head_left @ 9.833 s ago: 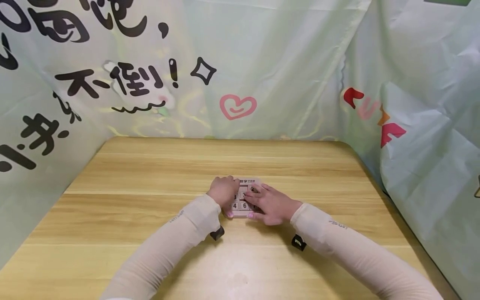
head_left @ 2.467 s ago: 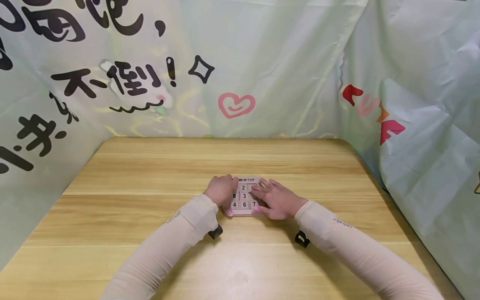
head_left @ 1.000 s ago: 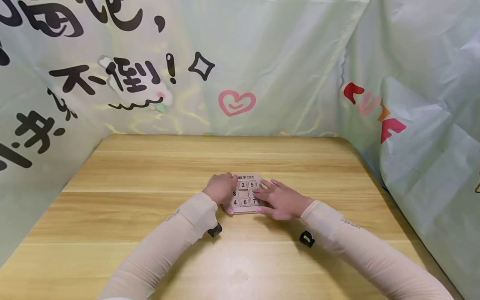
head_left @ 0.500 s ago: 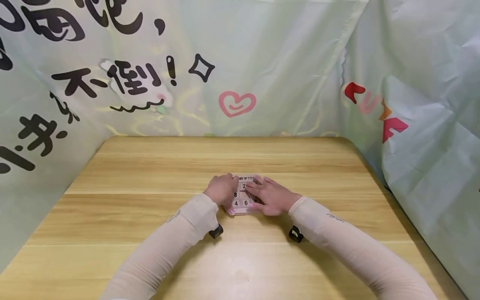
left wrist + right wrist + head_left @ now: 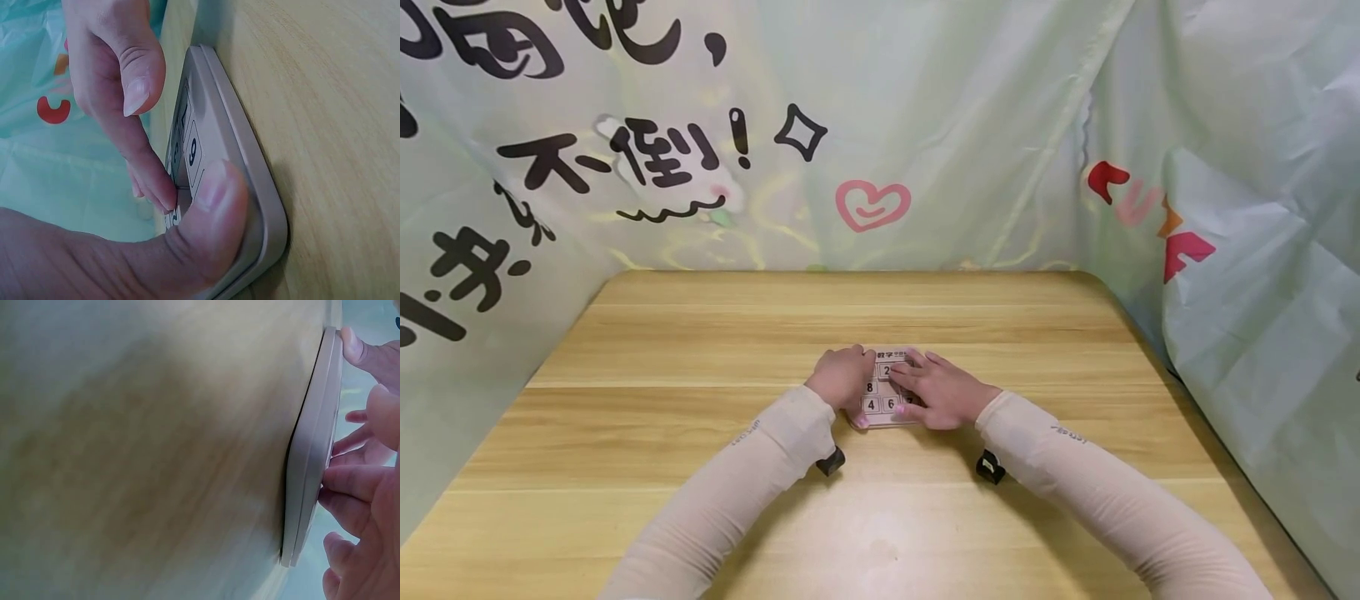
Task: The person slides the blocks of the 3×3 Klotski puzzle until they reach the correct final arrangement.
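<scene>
A pale pink sliding number puzzle (image 5: pixel 882 421) lies flat on the table, its tiles 2, 8, 4 and 6 in sight. My left hand (image 5: pixel 841 382) grips its left side, fingers at the far edge. In the left wrist view the left thumb (image 5: pixel 219 212) presses on the near rim, close to the tile marked 6 (image 5: pixel 193 152). My right hand (image 5: pixel 942 396) reaches over the board's right part with fairly straight fingers, fingertips at the middle near tile 2. It covers the right-hand tiles. The right wrist view shows the puzzle's side edge (image 5: pixel 307 465) and fingers above it.
The wooden table (image 5: pixel 700 333) stretches around the puzzle on all sides. Behind it and along both sides hangs a pale green printed sheet (image 5: pixel 962 150). Both forearms wear light sleeves, with a black wrist device (image 5: pixel 990 467) under the right one.
Tile 3 slid from the middle to the right column between 2.5 and 1.0 seconds ago. Since then my right hand has moved left over the board. The left hand keeps its grip.
</scene>
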`<act>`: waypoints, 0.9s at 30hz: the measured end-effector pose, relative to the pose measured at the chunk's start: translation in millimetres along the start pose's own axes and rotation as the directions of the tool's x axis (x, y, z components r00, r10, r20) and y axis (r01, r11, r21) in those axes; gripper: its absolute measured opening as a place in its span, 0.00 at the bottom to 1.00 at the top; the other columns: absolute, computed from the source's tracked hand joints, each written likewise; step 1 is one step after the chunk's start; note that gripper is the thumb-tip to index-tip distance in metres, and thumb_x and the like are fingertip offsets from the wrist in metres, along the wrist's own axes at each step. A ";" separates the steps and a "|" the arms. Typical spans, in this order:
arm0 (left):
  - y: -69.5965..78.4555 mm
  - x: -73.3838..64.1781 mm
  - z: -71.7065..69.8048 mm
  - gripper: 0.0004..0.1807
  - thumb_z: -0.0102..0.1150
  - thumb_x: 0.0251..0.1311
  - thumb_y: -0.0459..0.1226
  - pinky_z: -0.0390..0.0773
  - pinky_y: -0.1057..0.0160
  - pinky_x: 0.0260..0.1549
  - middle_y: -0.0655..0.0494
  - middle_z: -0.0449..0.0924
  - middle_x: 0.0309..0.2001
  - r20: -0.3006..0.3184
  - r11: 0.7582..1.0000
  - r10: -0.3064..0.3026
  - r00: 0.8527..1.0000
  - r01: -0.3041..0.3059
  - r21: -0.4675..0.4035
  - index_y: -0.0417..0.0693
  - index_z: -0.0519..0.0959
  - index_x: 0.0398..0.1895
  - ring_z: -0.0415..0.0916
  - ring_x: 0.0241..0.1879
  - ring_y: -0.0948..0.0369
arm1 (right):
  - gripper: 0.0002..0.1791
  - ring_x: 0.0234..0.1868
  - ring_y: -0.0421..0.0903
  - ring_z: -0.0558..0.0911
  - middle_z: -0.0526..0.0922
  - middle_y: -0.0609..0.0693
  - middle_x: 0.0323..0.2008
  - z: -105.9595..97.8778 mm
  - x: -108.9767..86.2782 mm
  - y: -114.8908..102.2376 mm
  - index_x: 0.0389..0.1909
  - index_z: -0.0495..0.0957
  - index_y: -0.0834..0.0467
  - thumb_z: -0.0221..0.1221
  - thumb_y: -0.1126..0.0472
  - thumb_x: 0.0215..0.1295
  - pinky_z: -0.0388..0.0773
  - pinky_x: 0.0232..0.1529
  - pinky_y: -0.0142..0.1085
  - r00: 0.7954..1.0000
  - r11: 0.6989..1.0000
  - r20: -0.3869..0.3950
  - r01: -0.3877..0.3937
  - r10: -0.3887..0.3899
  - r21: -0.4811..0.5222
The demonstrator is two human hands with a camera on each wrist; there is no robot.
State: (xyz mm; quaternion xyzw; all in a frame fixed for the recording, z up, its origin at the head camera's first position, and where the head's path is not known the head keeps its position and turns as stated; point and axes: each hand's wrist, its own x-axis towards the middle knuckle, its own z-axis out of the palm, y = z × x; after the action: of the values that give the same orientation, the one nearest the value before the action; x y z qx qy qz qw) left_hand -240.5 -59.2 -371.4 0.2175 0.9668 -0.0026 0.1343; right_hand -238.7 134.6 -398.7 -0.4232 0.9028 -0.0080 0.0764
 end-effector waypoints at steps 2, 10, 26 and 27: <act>-1.3 0.3 1.0 0.54 0.81 0.19 0.53 0.75 0.50 0.51 0.47 0.76 0.47 -0.006 1.000 0.007 1.000 -0.007 -0.006 0.40 0.71 0.56 0.75 0.47 0.51 | 0.36 0.73 0.61 0.51 0.63 0.58 0.70 -0.1 0.1 -0.2 0.69 0.64 0.64 0.44 0.41 0.73 0.47 0.71 0.55 1.000 1.000 -0.003 0.000 0.000 0.003; -9.1 1.6 8.0 0.55 0.82 0.21 0.55 0.74 0.50 0.53 0.48 0.75 0.51 -0.037 0.999 0.019 0.999 -0.021 -0.039 0.38 0.70 0.58 0.76 0.46 0.52 | 0.36 0.73 0.62 0.51 0.63 0.59 0.70 1.3 0.8 -0.1 0.69 0.64 0.65 0.44 0.40 0.73 0.48 0.71 0.55 1.000 1.000 -0.006 0.000 0.000 -0.007; -19.5 3.1 12.0 0.54 0.79 0.21 0.59 0.71 0.49 0.57 0.47 0.72 0.57 -0.026 0.995 0.050 0.998 -0.053 -0.087 0.40 0.71 0.56 0.75 0.50 0.51 | 0.35 0.73 0.60 0.53 0.63 0.56 0.70 -0.2 6.0 -19.6 0.70 0.63 0.62 0.42 0.40 0.74 0.47 0.72 0.52 0.998 0.998 0.000 0.061 -0.061 -0.025; -20.0 3.0 11.9 0.54 0.79 0.22 0.59 0.71 0.49 0.57 0.47 0.73 0.57 -0.024 0.995 0.055 0.998 -0.057 -0.084 0.40 0.71 0.56 0.75 0.51 0.50 | 0.35 0.73 0.60 0.53 0.63 0.56 0.70 -0.6 6.7 -21.4 0.70 0.63 0.62 0.43 0.40 0.74 0.47 0.72 0.53 0.998 0.998 0.000 0.067 -0.067 -0.023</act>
State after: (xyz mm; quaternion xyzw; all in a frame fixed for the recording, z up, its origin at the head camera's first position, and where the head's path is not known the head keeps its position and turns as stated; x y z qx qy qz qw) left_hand -248.4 -76.8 -384.8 0.2387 0.9609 0.0445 0.1329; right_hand -226.7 115.7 -397.3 -0.4540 0.8882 -0.0004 0.0709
